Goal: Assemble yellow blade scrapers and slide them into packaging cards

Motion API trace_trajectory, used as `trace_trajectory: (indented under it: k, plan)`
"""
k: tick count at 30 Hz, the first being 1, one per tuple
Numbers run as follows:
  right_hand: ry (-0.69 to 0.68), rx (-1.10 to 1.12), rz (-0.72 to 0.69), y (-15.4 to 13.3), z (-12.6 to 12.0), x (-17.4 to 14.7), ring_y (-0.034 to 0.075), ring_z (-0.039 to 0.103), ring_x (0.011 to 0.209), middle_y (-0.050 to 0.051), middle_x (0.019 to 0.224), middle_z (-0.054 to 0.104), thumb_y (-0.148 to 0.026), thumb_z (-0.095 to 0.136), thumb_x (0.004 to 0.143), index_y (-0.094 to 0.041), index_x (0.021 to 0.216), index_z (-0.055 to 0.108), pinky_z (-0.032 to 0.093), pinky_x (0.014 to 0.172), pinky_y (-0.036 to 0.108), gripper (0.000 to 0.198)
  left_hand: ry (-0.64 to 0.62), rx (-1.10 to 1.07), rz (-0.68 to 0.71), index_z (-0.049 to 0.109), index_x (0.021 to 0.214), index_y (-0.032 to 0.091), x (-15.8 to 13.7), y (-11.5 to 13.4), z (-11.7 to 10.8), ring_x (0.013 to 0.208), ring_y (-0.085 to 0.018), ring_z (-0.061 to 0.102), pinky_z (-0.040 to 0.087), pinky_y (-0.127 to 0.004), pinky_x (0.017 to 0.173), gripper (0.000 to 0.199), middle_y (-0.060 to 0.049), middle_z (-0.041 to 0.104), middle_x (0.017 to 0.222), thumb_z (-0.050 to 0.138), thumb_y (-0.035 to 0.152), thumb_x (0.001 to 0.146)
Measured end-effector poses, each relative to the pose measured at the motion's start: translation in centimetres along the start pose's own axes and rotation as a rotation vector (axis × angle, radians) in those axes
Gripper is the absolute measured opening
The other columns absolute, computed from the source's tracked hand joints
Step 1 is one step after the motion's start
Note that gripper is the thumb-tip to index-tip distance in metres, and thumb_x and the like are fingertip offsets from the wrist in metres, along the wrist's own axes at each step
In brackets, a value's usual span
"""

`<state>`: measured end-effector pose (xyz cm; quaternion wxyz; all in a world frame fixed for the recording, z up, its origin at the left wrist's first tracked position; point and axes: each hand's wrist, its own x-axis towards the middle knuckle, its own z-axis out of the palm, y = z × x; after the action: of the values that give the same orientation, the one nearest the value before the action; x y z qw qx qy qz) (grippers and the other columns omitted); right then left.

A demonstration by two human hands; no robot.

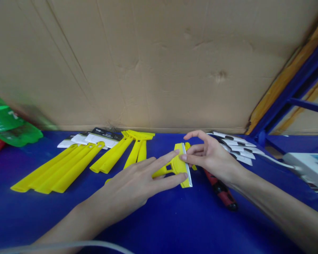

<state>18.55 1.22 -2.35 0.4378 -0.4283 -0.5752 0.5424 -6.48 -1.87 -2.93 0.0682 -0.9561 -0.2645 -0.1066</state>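
My left hand (140, 183) is laid over a yellow scraper (178, 165), its fingers and thumb pressing on the head while the palm hides most of the handle. A silver strip that looks like a blade (190, 178) runs along the head's right edge. At that edge my right hand (204, 155) is closed, thumb tip by the strip and index finger raised. A narrow yellow piece (194, 167) shows behind its fingers, partly hidden. Under my right wrist lies a red and black tool (224, 195) with its far end covered.
Yellow handles with carded heads (66, 169) lie at left. More yellow scrapers (113, 151) rest beside them. White packets (241, 146) are heaped at right near a white box (307, 167) with a cable. A green bottle (13, 123) stands far left; cardboard (159, 70) walls the back.
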Motion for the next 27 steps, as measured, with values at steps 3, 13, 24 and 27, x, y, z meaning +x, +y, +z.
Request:
trace_trajectory:
  k: [3,13,24,27]
  plan:
    - [-0.022,0.012,-0.025,0.1,-0.1,0.0,0.009,0.06,0.055,-0.009,0.061,0.072,-0.021,0.094,0.065,-0.025,0.11,0.054,0.042,0.055,0.02,0.06,-0.023,-0.015,0.002,0.051,0.15,0.039,0.1,-0.1,0.2,0.123,-0.033,0.07,0.065,-0.054,0.092,0.091,-0.006,0.041,0.169,0.039,-0.014,0.077]
    - [-0.046,0.045,-0.021,-0.4,0.0,-0.2,0.008,0.058,0.053,-0.011,0.06,0.069,-0.019,0.094,0.064,-0.026,0.11,0.049,0.039,0.052,0.018,0.066,-0.007,-0.034,0.043,0.062,0.139,0.031,0.2,-0.4,-0.3,0.115,-0.028,0.073,0.067,-0.043,0.087,0.066,-0.008,0.034,0.173,0.042,-0.007,0.089]
    - [-0.047,0.009,-0.033,-0.9,-0.1,-0.2,0.01,0.06,0.056,-0.01,0.062,0.069,-0.022,0.095,0.065,-0.027,0.111,0.047,0.041,0.054,0.021,0.066,-0.041,-0.089,0.018,0.067,0.132,0.028,0.4,-0.2,-0.8,0.115,-0.028,0.072,0.066,-0.043,0.09,0.066,-0.006,0.029,0.175,0.039,-0.009,0.085]
    - [-0.029,0.002,-0.029,-0.9,0.0,-0.1,0.012,0.061,0.057,-0.009,0.064,0.071,-0.024,0.094,0.066,-0.028,0.113,0.048,0.043,0.056,0.023,0.066,-0.057,-0.127,-0.002,0.066,0.136,0.028,0.5,-0.1,-0.8,0.118,-0.033,0.071,0.065,-0.048,0.092,0.067,-0.008,0.035,0.172,0.039,-0.007,0.086]
